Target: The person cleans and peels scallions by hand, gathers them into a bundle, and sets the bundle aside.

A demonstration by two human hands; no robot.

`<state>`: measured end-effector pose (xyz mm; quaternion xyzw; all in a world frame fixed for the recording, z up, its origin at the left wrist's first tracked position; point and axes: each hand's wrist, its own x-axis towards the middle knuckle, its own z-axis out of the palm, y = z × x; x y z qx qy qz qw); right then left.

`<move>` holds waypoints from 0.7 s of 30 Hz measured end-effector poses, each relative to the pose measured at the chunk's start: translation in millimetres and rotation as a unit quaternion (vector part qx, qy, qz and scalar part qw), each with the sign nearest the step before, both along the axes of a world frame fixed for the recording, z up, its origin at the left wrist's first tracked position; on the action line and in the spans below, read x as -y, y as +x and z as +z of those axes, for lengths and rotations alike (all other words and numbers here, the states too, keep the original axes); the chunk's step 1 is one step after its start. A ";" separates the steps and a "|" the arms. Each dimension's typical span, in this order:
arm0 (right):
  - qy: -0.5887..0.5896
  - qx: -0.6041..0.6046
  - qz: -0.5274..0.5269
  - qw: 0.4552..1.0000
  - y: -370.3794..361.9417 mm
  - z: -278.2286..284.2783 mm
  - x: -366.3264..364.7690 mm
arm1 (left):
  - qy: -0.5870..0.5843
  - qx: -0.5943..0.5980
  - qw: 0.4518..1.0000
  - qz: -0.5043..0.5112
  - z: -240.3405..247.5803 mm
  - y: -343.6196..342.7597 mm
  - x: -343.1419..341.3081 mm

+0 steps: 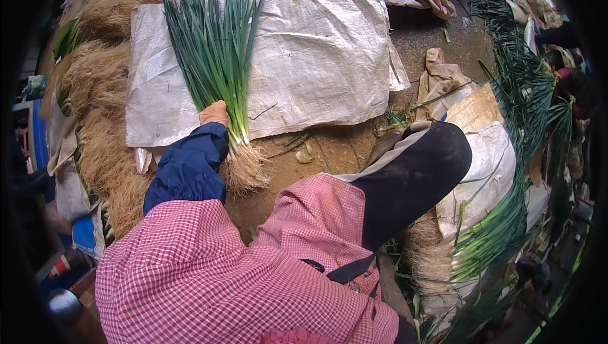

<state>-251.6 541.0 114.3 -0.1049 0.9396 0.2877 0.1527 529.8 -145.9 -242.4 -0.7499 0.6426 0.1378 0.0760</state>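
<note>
A bundle of green onions [218,40] lies on a white woven sack [316,52], leaves pointing away from me and pale roots [246,170] toward me, over the sack's near edge. My left hand [214,113], at the end of a dark blue sleeve, is closed at the left side of the bundle, just above the white stem ends. Its fingertips are hidden by the stalks. No part of my right hand shows.
Long heaps of onions with tan roots [104,84] line the left side. More green onions [491,242] and dark leaves [506,65] lie on the right, beside white sacking [484,170]. My bent right leg [418,182] rises over the brown ground [342,147].
</note>
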 end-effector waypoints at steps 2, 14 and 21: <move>-0.009 -0.029 -0.033 0.999 11.2 0.5 9.0 | -0.026 -0.026 0.998 0.043 -28.9 16.8 4.2; -0.090 0.025 0.057 0.994 37.8 -65.3 153.8 | -0.239 -0.469 0.780 0.339 85.6 31.3 29.0; -0.059 -0.054 -0.051 0.996 72.3 16.7 70.1 | -0.087 -0.381 0.910 0.141 36.0 -36.4 144.4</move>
